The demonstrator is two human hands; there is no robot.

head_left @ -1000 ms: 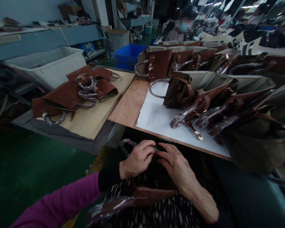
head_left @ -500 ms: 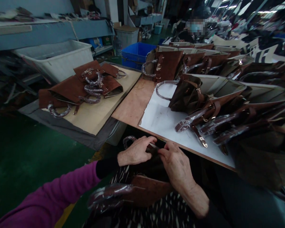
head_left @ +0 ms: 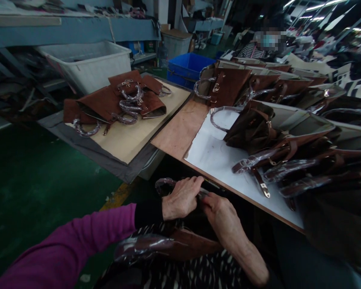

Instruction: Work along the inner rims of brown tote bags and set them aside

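A brown handbag [head_left: 183, 245] lies on my lap, its plastic-wrapped handle [head_left: 164, 185] sticking out toward the floor. My left hand [head_left: 182, 198] is closed around the bag's top edge near that handle. My right hand [head_left: 221, 212] sits right beside it, fingers curled and pinching the same dark part of the bag. What exactly lies between the fingertips is too dark to make out.
A row of brown handbags [head_left: 276, 120] with wrapped handles fills the worktable [head_left: 210, 152] at right. More flat bags [head_left: 114, 100] lie on a low board at left. A white tub [head_left: 87, 64] and blue crate [head_left: 188, 66] stand behind. Another person sits far back.
The view has swung left and down a little. Both hands stay together on the bag in my lap, shifted slightly, with the grip unchanged.
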